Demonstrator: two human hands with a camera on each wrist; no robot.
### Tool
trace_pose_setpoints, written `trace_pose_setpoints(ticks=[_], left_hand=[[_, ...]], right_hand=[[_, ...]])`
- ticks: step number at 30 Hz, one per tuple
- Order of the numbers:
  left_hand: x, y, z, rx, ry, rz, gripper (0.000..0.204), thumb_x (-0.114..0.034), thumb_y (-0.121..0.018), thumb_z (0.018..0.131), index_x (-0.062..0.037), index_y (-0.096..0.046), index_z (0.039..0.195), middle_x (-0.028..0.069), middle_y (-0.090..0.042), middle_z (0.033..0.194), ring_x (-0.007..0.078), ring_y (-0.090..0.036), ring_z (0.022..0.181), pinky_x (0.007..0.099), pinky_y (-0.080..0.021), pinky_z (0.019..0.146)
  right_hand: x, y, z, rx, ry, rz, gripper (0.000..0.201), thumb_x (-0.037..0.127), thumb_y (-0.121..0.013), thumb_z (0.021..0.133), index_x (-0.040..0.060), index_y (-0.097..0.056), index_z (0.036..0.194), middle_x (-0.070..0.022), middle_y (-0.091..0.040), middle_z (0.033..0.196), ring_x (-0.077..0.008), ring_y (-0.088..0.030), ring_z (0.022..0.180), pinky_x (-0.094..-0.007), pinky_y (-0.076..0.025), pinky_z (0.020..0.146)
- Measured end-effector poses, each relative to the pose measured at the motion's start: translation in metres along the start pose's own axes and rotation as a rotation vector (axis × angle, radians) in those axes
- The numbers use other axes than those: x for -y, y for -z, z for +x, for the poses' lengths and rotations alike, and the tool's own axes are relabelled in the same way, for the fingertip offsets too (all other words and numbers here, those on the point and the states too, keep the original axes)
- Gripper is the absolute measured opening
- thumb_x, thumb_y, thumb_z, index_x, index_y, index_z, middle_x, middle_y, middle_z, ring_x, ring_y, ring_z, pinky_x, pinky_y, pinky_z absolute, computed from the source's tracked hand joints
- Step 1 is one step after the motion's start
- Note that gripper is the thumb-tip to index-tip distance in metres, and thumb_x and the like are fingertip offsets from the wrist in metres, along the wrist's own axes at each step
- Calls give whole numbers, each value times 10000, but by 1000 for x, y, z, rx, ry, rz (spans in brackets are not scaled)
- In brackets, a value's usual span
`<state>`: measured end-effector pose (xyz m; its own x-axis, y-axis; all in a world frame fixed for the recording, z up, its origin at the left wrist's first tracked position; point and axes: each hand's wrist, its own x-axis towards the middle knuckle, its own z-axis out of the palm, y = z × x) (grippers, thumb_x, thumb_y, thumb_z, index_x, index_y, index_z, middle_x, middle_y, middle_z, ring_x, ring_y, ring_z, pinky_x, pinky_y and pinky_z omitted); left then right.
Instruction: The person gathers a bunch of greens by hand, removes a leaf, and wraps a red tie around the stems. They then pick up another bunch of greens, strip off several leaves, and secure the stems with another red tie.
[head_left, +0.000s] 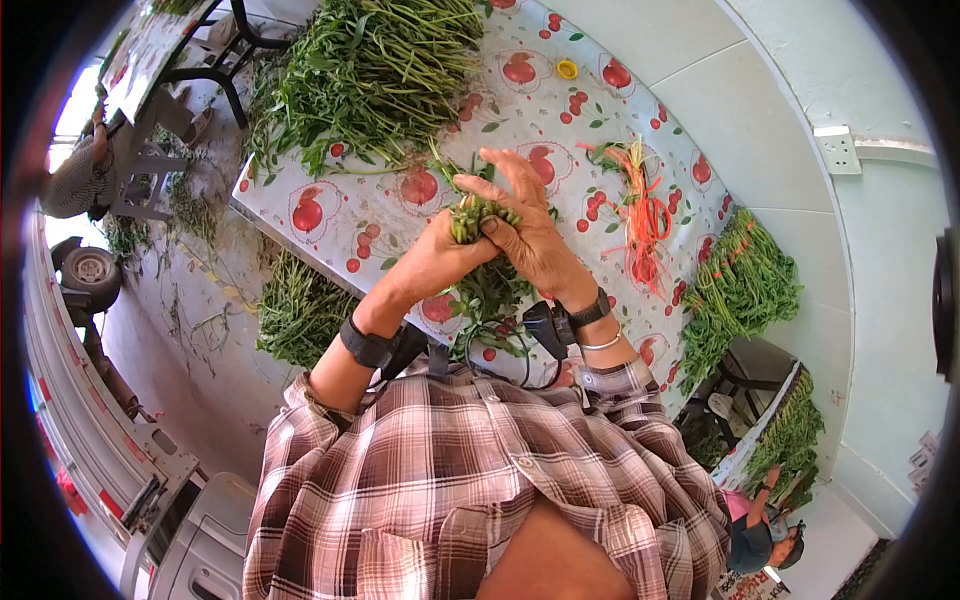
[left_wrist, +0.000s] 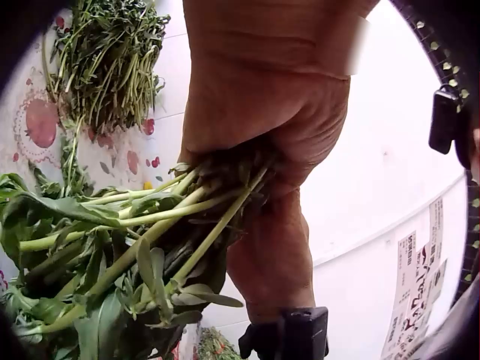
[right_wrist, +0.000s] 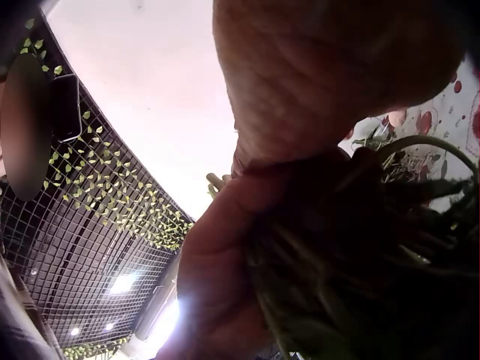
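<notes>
A bunch of leafy greens [head_left: 478,215] is held over the table in front of my chest, its stem ends facing up. My left hand [head_left: 442,262] grips the bunch around its stems. My right hand [head_left: 540,250] lies against the other side, its thumb on the stems and its fingers stretched out past them. Leaves hang below both hands; in the left wrist view the stems and leaves [left_wrist: 127,247] spill out of the left hand's grip. The right wrist view is dark around the bunch, hiding the fingers there.
A patterned tablecloth [head_left: 590,130] covers the table. On it lie a large pile of loose greens [head_left: 375,80], orange strips [head_left: 645,225] and a yellow cap [head_left: 567,69]. Orange-tied bundles [head_left: 745,285] sit at the right; more greens [head_left: 305,310] lie at the left, below the table edge.
</notes>
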<state>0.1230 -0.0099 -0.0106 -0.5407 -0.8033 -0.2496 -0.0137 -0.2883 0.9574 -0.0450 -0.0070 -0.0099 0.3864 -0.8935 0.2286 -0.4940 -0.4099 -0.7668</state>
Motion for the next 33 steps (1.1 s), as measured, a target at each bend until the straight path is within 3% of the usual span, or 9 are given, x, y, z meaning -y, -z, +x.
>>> trace_pose_setpoints(ticks=[5, 8, 13, 16, 22, 27, 29, 31, 33], left_hand=[[-13, -11, -4, -68, -97, 50, 227, -136, -658, 774, -20, -588, 956, 19, -611, 817, 75, -529, 754, 271, -472, 670], [-9, -12, -5, -47, -83, 22, 233, -126, -667, 766, -18, -588, 956, 23, -623, 823, 87, -548, 747, 277, -479, 676], [-7, -15, -6, -14, -96, -42, 389, -124, -733, 749, -17, -538, 1069, 47, -619, 984, 122, -581, 887, 277, -495, 760], [-13, -19, -11, -41, -57, -58, 363, -93, -710, 765, -10, -549, 1080, 57, -618, 984, 128, -572, 914, 282, -489, 758], [-21, -18, -9, 52, 70, -22, 278, -134, -736, 775, -18, -601, 989, 21, -652, 895, 87, -586, 827, 264, -492, 737], [-25, -27, -6, 9, -43, -108, 228, -83, -712, 785, -2, -628, 980, 5, -642, 821, 73, -572, 789, 255, -490, 733], [-19, -39, -7, -368, -351, -5, 205, -58, -687, 775, -1, -618, 959, 24, -639, 813, 78, -572, 796, 258, -491, 746], [-22, -34, -14, -387, -267, -96, 192, -53, -657, 776, 7, -595, 947, 40, -630, 805, 87, -565, 795, 272, -487, 724], [-25, -19, -17, 14, 45, -1, 181, -59, -643, 795, 7, -579, 952, 41, -624, 807, 94, -554, 791, 283, -476, 692]], right_hand=[[16, 4, 4, -2, -5, 239, 461, 392, -513, 916, 142, -502, 1303, -111, -321, 1433, -323, -254, 1338, -440, -190, 1096], [27, 8, 8, -18, -42, 641, 452, 365, -511, 923, 88, -510, 1280, -102, -380, 1398, -306, -280, 1332, -421, -216, 1090], [22, 10, 11, 90, 85, 541, 366, 320, -472, 953, 70, -587, 1193, -85, -565, 1230, -303, -332, 1306, -415, -251, 1075], [24, 17, 12, 127, 120, 310, 404, 340, -406, 976, 45, -594, 1179, -114, -558, 1248, -280, -336, 1317, -428, -260, 1074], [26, 33, 16, 150, 24, 508, 591, 514, -372, 941, 56, -509, 1288, -114, -443, 1375, -284, -316, 1335, -429, -228, 1090], [43, 51, 36, 52, 186, 223, 596, 514, -404, 926, 58, -478, 1304, -130, -426, 1380, -300, -362, 1307, -468, -236, 1081], [41, 34, 25, 384, 142, 7, 596, 506, -412, 926, 61, -458, 1320, -131, -425, 1380, -281, -360, 1310, -495, -226, 1079], [37, 32, 27, 379, 179, -1, 619, 518, -438, 910, 67, -437, 1334, -133, -425, 1380, -272, -368, 1305, -513, -201, 1082], [42, 42, 28, 358, 115, 183, 728, 576, -463, 868, 84, -361, 1395, -110, -416, 1399, -238, -353, 1319, -498, -169, 1100]])
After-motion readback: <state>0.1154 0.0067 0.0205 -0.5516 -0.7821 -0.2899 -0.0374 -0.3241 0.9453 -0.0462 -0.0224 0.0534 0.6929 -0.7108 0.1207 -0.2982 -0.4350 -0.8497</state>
